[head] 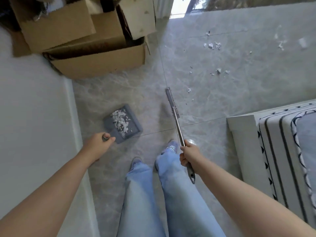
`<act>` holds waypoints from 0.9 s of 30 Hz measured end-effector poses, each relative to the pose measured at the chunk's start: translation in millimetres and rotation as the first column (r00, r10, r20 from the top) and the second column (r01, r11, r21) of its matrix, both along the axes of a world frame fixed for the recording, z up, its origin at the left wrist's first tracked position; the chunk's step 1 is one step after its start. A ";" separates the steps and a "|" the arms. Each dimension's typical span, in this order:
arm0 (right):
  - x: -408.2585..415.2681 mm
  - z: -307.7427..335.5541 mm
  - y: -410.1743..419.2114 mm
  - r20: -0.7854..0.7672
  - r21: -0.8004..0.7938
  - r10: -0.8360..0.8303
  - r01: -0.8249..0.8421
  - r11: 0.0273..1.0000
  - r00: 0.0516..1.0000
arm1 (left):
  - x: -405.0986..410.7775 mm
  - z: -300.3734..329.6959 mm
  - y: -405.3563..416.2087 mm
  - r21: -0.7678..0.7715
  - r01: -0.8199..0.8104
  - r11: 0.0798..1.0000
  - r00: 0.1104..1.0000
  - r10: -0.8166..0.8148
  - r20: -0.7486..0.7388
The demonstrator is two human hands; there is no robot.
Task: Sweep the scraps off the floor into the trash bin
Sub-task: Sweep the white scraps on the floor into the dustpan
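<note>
My left hand (98, 144) grips the handle of a grey dustpan (132, 124), which holds a heap of white paper scraps (120, 120) above the floor. My right hand (189, 155) grips the metal handle of a grey broom (172, 104). Its head points away from me, on or just above the tiles. More white scraps (212, 45) lie scattered on the marbled floor to the far right, with a few (188, 90) just right of the broom head. No trash bin is in view.
Stacked open cardboard boxes (95, 64) stand at the far left by a white wall (34, 108). A mattress with a black-patterned edge (282, 151) lies at the right. My legs in blue jeans (162, 194) stand between my arms. A bright doorway (179, 7) lies ahead.
</note>
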State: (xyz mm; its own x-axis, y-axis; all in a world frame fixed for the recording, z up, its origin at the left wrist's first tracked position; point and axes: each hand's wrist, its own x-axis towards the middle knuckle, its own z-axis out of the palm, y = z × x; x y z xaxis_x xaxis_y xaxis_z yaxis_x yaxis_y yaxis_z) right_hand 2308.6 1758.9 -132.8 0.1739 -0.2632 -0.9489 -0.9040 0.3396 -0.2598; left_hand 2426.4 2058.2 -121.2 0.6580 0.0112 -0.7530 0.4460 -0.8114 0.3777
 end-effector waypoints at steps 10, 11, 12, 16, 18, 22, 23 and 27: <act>54.9 -28.4 -163.1 -0.037 0.003 -0.330 0.331 0.944 0.943 | 92.0 -27.4 -197.9 -0.044 0.201 0.979 0.980 -0.200 0.021; 65.2 -35.8 -183.1 -0.050 -0.031 -0.302 0.300 0.953 0.952 | 101.4 -30.1 -221.2 -0.030 0.240 0.970 0.971 -0.240 0.023; 75.1 -40.2 -196.7 -0.049 -0.062 -0.264 0.261 0.963 0.963 | 107.9 -27.6 -236.7 -0.016 0.261 0.965 0.965 -0.260 0.025; 109.4 -64.2 -247.5 -0.089 -0.048 -0.241 0.237 0.970 0.966 | 130.6 -23.4 -286.6 0.054 0.302 0.952 0.952 -0.304 0.026; 116.9 -72.9 -248.7 -0.100 -0.047 -0.219 0.215 0.976 0.971 | 136.3 -22.5 -299.2 0.077 0.320 0.944 0.946 -0.323 0.027; 97.0 -76.7 -193.4 -0.103 -0.035 0.037 -0.041 0.999 0.994 | 143.1 -19.3 -317.1 0.092 0.341 0.935 0.938 -0.345 0.027; 89.6 -72.9 -178.9 -0.098 -0.015 0.032 -0.034 0.999 0.995 | 146.2 -18.4 -320.1 0.092 0.344 0.934 0.937 -0.348 0.023; 57.4 -46.5 -141.0 -0.072 0.077 -0.135 0.140 0.987 0.988 | 159.9 -17.0 -327.0 0.090 0.352 0.932 0.935 -0.355 0.019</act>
